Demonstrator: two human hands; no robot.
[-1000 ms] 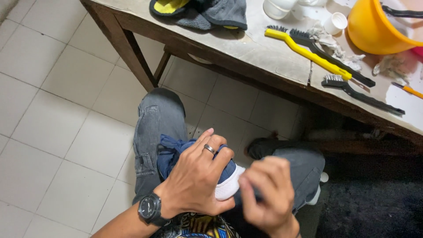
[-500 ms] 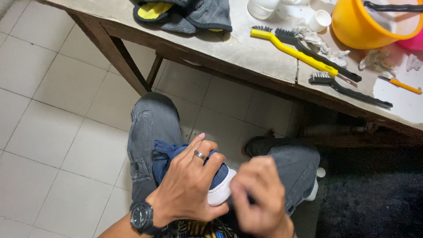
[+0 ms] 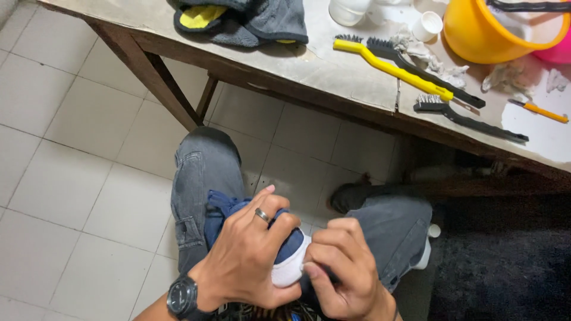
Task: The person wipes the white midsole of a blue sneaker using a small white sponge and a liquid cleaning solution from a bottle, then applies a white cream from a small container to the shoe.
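At lower centre, the left hand (image 3: 253, 252) grips the blue shoe (image 3: 285, 252) firmly; the right hand (image 3: 345, 270) is curled closed at its white toe. I judge short, gentle strokes work best there, with the shoe steady on the lap.

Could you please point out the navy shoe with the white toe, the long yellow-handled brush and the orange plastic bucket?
navy shoe with the white toe (image 3: 292, 267), head view, white toe cap.
long yellow-handled brush (image 3: 392, 69), head view, mid-handle.
orange plastic bucket (image 3: 476, 35), head view, outer wall.
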